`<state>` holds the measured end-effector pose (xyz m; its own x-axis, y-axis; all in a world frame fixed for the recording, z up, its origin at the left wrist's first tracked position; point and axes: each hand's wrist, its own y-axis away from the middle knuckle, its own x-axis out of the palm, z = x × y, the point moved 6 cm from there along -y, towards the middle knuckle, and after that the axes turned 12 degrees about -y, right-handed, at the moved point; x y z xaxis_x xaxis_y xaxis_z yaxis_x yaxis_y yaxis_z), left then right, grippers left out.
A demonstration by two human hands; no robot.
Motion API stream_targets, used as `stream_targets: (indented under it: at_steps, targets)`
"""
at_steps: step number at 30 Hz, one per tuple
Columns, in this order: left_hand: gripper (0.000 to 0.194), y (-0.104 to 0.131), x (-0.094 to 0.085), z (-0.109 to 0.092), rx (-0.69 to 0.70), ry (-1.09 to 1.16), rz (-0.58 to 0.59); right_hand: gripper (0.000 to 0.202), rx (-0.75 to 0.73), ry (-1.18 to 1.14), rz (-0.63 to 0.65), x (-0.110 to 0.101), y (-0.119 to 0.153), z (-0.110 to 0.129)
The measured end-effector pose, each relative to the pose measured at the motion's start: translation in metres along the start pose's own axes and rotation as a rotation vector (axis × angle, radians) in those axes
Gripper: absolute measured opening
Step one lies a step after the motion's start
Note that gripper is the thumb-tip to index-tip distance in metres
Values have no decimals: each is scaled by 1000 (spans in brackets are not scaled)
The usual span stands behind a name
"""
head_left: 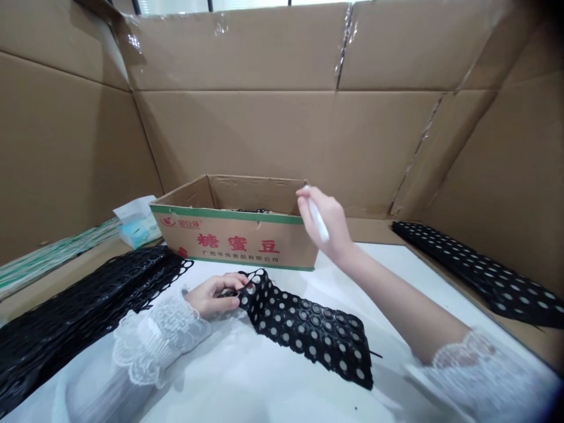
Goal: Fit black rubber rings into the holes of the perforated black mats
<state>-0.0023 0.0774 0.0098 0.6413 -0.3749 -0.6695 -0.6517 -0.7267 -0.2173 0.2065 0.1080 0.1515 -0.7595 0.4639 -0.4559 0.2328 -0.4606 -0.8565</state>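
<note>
A black strip with rows of round holes (pixel 304 326) lies across the white tabletop, its left end raised and bent over. My left hand (pixel 218 294) pinches that raised end between thumb and fingers. Up beside the right corner of a cardboard box (pixel 282 235), my right hand (pixel 326 220) is closed around a slim white pen-like tool (pixel 318 220). The tool's tip points up and away from me, and its exact kind cannot be made out. Some black holed material (pixel 251 210) shows inside the box, mostly hidden by the front wall.
Black ring-patterned sheets (pixel 83 311) are piled at the left. Behind them are green and white strands (pixel 57 249) and a tissue pack (pixel 137 223). More black dotted material (pixel 476 273) lies along the right edge. Tall cardboard walls (pixel 247 129) enclose the table (pixel 264 376).
</note>
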Motion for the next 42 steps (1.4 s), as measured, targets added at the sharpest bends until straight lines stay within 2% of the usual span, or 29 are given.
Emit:
stream_targets:
  at_steps: [1, 4, 6, 9, 11, 15, 18, 22, 25, 27, 30, 32, 34, 36, 38, 42]
  targets:
    - [30, 0, -1, 0, -12, 47, 1, 23, -63, -7, 35, 4, 18, 15]
    - [30, -2, 2, 0, -45, 212, 42, 24, -167, -76, 351, 28, 80, 49]
    - [30, -2, 5, -1, -60, 277, 83, 30, -119, -122, 514, 40, 118, 57]
    - [24, -3, 6, -2, -78, 289, 105, 60, -54, -169, 678, 50, 152, 59]
    - [23, -2, 5, -2, -92, 278, 116, 68, -38, -165, 735, 53, 160, 58]
    - [24, -1, 6, 3, -143, 243, 162, 38, -26, -138, 832, 53, 159, 55]
    - [22, -1, 7, 3, -130, 134, 141, 26, -44, -102, 878, 42, 160, 52]
    - [11, -3, 21, -12, 12, -198, 90, 21, -19, -84, 977, 11, 165, 45]
    - [11, 0, 39, -30, 149, -384, 69, 19, 98, -120, 1048, -7, 157, 43]
    - [18, 2, 48, -39, 200, -429, 65, 21, 245, -278, 986, -9, 142, 46]
    - [22, 4, 51, -44, 227, -512, 29, 28, 472, -749, 710, 5, 120, 53]
    - [21, 3, 48, -44, 229, -618, -14, 27, 602, -972, 531, 21, 118, 52]
    - [18, 3, 47, -42, 258, -738, -38, 21, 729, -1088, 411, 38, 126, 46]
    - [12, 4, 48, -40, 321, -849, -50, 22, 905, -1124, 388, 53, 141, 37]
    - [14, 6, 49, -40, 407, -935, -62, 25, 1026, -1117, 352, 58, 151, 27]
    - [23, 10, 52, -46, 589, -1055, -150, 27, 1057, -1046, 381, 60, 156, 20]
